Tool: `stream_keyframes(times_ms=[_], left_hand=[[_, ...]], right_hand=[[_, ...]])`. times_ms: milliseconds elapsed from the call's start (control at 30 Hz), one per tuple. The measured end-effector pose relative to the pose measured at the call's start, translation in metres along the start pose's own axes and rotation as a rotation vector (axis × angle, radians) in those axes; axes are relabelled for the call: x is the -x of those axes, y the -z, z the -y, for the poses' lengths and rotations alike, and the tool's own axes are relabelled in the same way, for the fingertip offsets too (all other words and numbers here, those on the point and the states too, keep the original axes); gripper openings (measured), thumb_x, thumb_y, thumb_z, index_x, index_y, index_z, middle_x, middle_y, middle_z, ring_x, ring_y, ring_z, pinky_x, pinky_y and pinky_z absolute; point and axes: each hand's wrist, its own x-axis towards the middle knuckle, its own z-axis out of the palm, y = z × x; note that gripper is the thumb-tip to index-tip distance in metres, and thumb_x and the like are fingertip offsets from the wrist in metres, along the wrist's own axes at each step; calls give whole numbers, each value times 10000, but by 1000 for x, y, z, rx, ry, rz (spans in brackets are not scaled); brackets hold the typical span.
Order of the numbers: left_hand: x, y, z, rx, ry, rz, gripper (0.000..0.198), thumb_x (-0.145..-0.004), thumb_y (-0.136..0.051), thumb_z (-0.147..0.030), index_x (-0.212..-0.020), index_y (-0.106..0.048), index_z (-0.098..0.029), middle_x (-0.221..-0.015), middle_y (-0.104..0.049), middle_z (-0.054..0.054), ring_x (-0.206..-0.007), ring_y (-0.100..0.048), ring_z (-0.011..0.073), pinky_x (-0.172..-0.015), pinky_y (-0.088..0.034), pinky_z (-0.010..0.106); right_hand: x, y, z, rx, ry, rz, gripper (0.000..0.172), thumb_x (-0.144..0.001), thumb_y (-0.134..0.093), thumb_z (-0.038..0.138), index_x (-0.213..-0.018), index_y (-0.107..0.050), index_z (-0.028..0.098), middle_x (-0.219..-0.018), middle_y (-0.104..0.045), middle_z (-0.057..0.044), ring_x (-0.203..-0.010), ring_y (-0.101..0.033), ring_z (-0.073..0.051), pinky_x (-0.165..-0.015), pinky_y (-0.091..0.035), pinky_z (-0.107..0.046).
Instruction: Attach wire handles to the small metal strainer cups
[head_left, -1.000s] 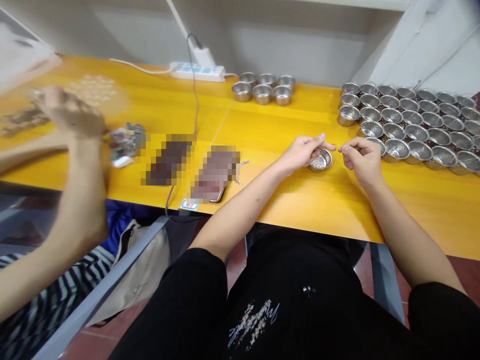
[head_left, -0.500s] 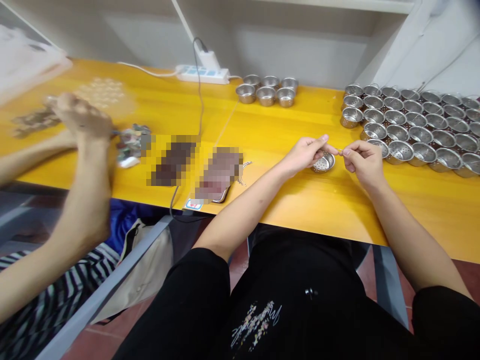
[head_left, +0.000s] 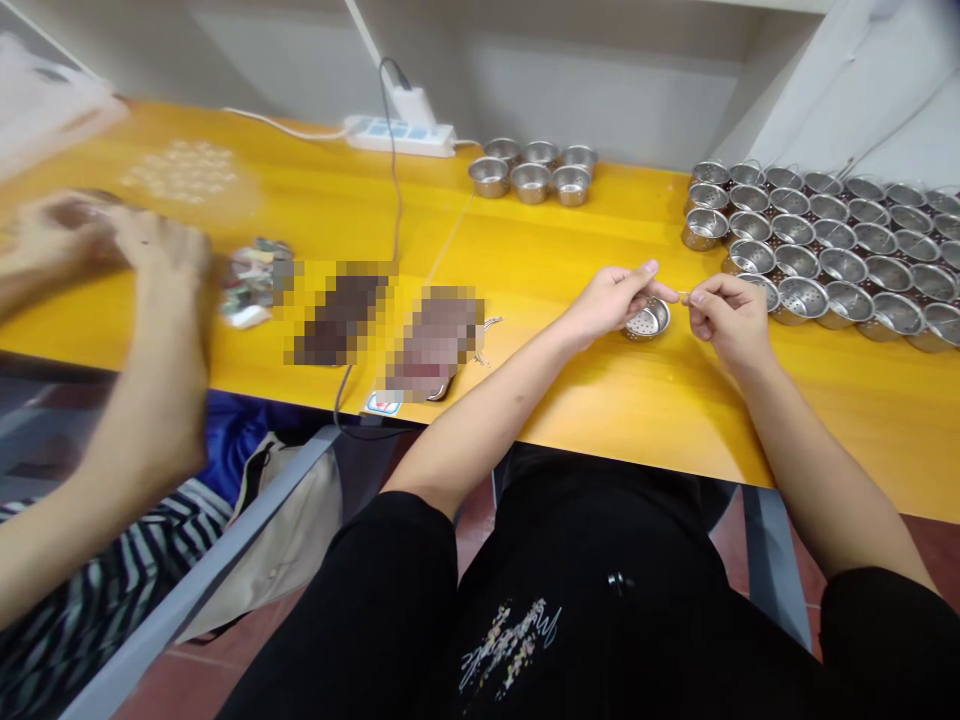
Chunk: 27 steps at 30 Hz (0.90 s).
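My left hand [head_left: 611, 300] is closed around a small perforated steel strainer cup [head_left: 648, 320], which rests on or just above the yellow table [head_left: 600, 400]. My right hand [head_left: 726, 312] pinches a thin wire piece [head_left: 681, 294] at the cup's rim, fingertips almost meeting those of the left hand. Both hands sit near the table's middle right.
Many rows of identical steel cups [head_left: 832, 250] fill the right of the table, and several more [head_left: 534, 172] stand at the back by a power strip [head_left: 400, 133] with a cable. At left, another person's arms [head_left: 142, 330] move over small items [head_left: 251, 280].
My hands have stayed at the cup with only slight finger shifts. The other person's hands at left have moved, blurred by motion.
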Motion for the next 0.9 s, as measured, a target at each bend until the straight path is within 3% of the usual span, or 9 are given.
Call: stream_keyframes(times_ms=[200,467,600,767,900], left_hand=[[0,2,-4,34,-14,-42,745,-1269,-723,-738,-922,-865,-94,-581,-332,-120,-449,-195,37,-516,-103,236],[1,0,-4,20,23,-21,775,-1278,-732,-691,-802,-840,-89,-555,-318,-114,-431,-204,30,-513,-83,248],[3,-2,-5,-4,52,-19,737,-1278,-753,-657,-815,-842,-90,-539,-340,-110,-431,-224,32,-512,-99,241],[2,0,-6,17,14,-48,685,-1287,-745,-640,-879,-848,-99,-564,-336,-121,-442,-221,36,-512,-118,229],[1,2,-6,56,-54,-40,698,-1292,-719,-670,-933,-871,-90,-597,-344,-117,-449,-208,35,-514,-105,237]], right_hand=[[3,-3,4,20,-52,148,196,-795,-971,394,-740,-853,248,-534,-646,24,-412,-473,-107,-425,-348,-260],[-2,0,0,9,-57,15,281,-802,-997,459,-743,-801,267,-567,-631,33,-427,-431,-97,-435,-306,-269],[-2,3,1,-40,-55,26,329,-793,-1049,499,-760,-822,263,-566,-632,31,-425,-419,-93,-429,-292,-269],[3,-1,5,-43,-80,138,205,-798,-1008,388,-746,-869,246,-549,-645,25,-399,-470,-97,-411,-305,-267],[4,-4,4,31,-107,143,155,-776,-959,360,-726,-855,256,-545,-646,27,-399,-471,-106,-403,-342,-268]])
